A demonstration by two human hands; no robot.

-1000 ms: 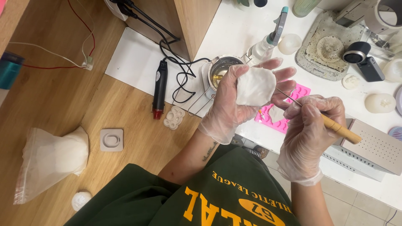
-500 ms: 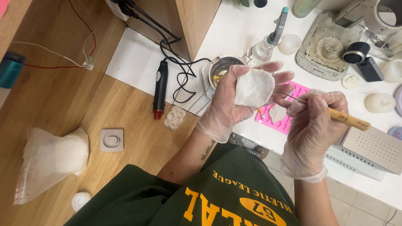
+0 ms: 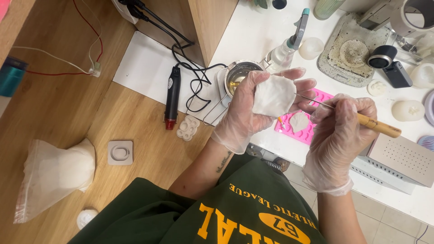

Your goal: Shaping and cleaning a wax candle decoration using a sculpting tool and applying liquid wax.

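Note:
My left hand point(image 3: 246, 110), in a clear glove, holds a white shell-shaped cast piece point(image 3: 273, 96) up over the edge of the white table. My right hand point(image 3: 342, 131), also gloved, grips a thin metal pick with a wooden handle point(image 3: 377, 125); its needle tip touches the right edge of the white piece. Under the hands lies a pink silicone mould point(image 3: 312, 131) with a white shell shape in it. Behind my left hand stands a small metal pot point(image 3: 238, 74) holding yellowish liquid.
A black heat tool point(image 3: 172, 97) with its cable lies on a white sheet. A spray bottle point(image 3: 285, 45), white cast pieces point(image 3: 408, 110), a grey tray point(image 3: 348, 54) and a perforated white box point(image 3: 402, 158) sit on the table. A plastic bag of white powder point(image 3: 52, 174) rests on the wooden surface.
My right hand has lifted a little and brought the pick's tip up to the edge of the white piece. My left hand keeps holding the piece in about the same place.

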